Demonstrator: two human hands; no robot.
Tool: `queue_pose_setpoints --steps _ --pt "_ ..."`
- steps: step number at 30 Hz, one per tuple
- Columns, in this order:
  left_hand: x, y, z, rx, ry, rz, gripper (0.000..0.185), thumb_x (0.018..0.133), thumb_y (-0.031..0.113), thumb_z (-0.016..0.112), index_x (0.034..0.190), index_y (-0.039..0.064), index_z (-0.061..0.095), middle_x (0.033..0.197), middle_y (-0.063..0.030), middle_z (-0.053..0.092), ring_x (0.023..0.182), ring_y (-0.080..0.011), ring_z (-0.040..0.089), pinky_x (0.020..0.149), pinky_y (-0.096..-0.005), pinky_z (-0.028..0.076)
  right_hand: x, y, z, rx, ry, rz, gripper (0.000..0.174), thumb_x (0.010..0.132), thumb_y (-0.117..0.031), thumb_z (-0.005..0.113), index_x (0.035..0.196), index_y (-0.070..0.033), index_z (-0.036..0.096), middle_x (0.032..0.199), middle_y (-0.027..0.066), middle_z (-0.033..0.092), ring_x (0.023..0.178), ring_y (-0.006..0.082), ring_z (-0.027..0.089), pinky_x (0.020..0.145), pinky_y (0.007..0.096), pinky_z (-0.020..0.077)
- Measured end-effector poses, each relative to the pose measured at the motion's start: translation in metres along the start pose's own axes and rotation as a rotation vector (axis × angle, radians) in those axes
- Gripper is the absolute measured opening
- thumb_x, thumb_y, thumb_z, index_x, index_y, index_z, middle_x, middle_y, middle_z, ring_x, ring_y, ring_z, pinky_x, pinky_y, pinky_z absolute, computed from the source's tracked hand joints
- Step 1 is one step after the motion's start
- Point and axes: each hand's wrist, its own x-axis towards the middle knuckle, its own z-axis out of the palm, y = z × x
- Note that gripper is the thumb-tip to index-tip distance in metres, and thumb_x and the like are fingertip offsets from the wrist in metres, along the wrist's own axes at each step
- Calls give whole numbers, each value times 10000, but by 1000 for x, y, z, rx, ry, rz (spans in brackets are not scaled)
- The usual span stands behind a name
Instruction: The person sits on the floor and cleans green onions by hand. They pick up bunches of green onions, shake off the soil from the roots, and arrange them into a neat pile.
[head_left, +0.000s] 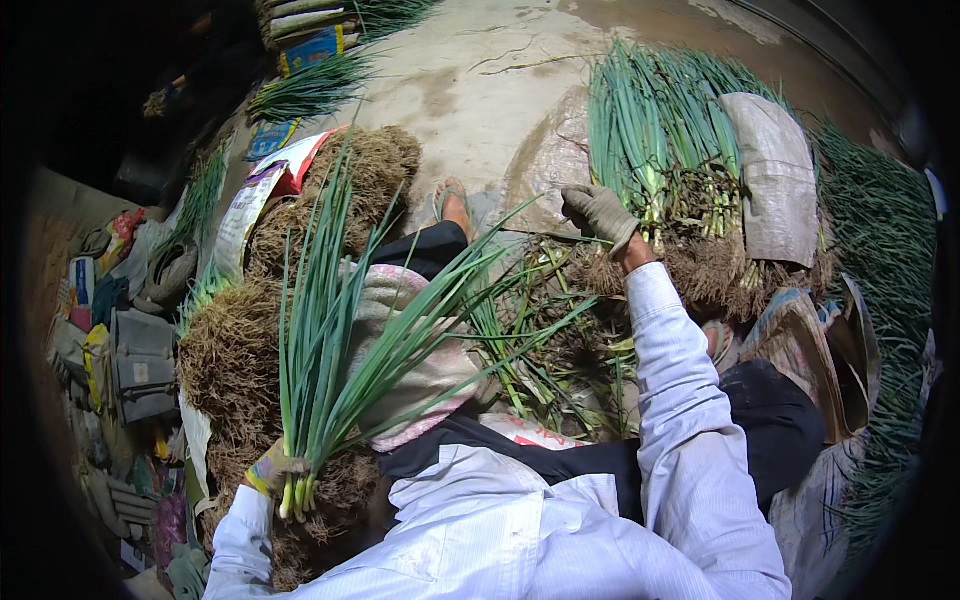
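Observation:
My left hand (276, 469), in a stained work glove, is shut around the white stems of a bunch of green onions (322, 360). The bunch's long green leaves fan upward and to the right, over a cloth (390, 322) on my lap. My right hand (602, 214), in a grey-beige glove, hangs at the near left edge of a pile of green onions (652, 142) with roots and dry leaves on. Its fingers are curled; whether they pinch a thin leaf strip is unclear. Stripped leaves and waste (570, 337) lie between my legs.
Rooted onion bundles (232, 360) are stacked along my left side, with a printed sack (251, 210) among them. A woven sack (772, 172) covers part of the right pile. More green onions (877, 225) lie far right. A grey plastic container (146, 367) stands at left.

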Motion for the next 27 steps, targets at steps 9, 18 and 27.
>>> queue_pose_setpoints --steps 9,18,27 --pt "-11 24 39 -131 105 -21 709 565 145 883 1188 51 558 987 0 619 820 -126 579 731 -268 482 -37 -52 -41 -147 40 13 305 835 -207 655 1079 -23 652 573 -61 453 437 51 354 388 222 262" --pt "-6 10 19 -48 66 20 730 585 178 872 1222 33 547 1053 -18 615 889 -148 582 792 -291 480 -40 -36 6 -664 -388 99 738 723 -118 686 1412 -104 424 752 23 594 524 82 486 405 233 383" --pt "-12 23 29 -111 84 -45 721 570 166 891 1202 55 562 1026 -24 622 880 -171 593 748 -338 514 -17 18 26 -440 -342 164 386 778 -194 686 1137 -55 659 712 1 629 535 84 515 466 256 419"
